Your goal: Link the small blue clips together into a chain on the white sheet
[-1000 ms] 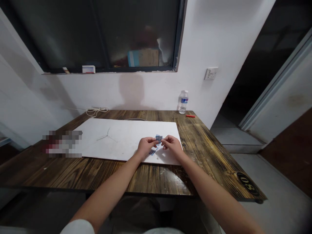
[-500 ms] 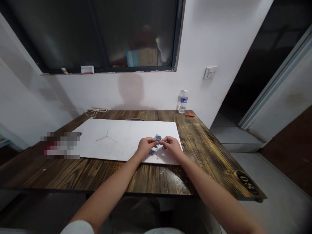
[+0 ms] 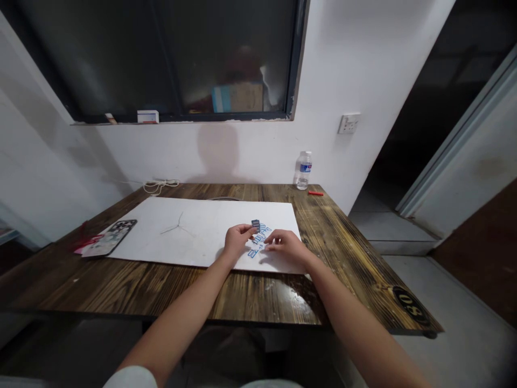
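Note:
My left hand pinches a small stack of blue-and-white cards above the right part of a white sheet. A few similar cards lie loose on the sheet between my hands. My right hand rests low over the sheet just right of those loose cards, fingertips curled down onto one of them; whether it grips the card I cannot make out.
The sheet lies on a dark wooden table. A phone lies at the sheet's left end. A water bottle and a red pen stand by the wall at the back right. A white cord lies at the back left.
My hands have come apart. The left hand keeps the stack of cards, and the right hand has dropped to the sheet beside the loose cards.

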